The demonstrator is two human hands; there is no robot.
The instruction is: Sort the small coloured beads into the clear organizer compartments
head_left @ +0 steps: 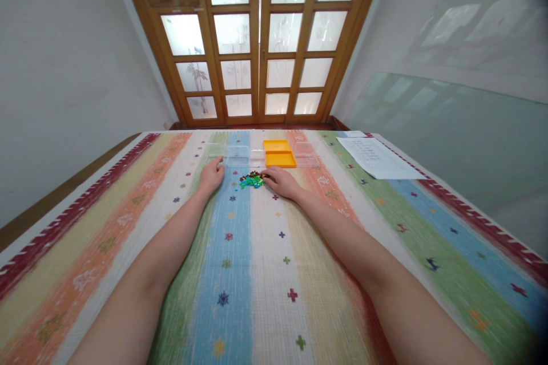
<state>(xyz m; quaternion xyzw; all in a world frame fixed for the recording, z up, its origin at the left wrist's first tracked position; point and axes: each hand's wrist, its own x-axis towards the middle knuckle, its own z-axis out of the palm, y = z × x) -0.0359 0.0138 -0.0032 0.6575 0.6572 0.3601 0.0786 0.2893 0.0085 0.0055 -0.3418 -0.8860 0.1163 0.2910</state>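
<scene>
A small heap of tiny coloured pieces point(251, 181), mostly green with some dark ones, lies on a striped cloth point(257, 262). My right hand point(279, 181) rests just right of the heap, fingers curled toward it and touching its edge. My left hand point(211, 174) lies on the cloth to the left, index finger stretched toward a clear plastic tray point(233, 155). Whether either hand pinches a piece is too small to tell.
An orange two-part tray point(279, 154) sits behind the heap, with another clear tray point(305, 155) to its right. A printed sheet of paper point(377, 157) lies at the far right. Wooden glass-paned doors point(257, 40) stand beyond the table; a glass panel point(449, 142) leans at right.
</scene>
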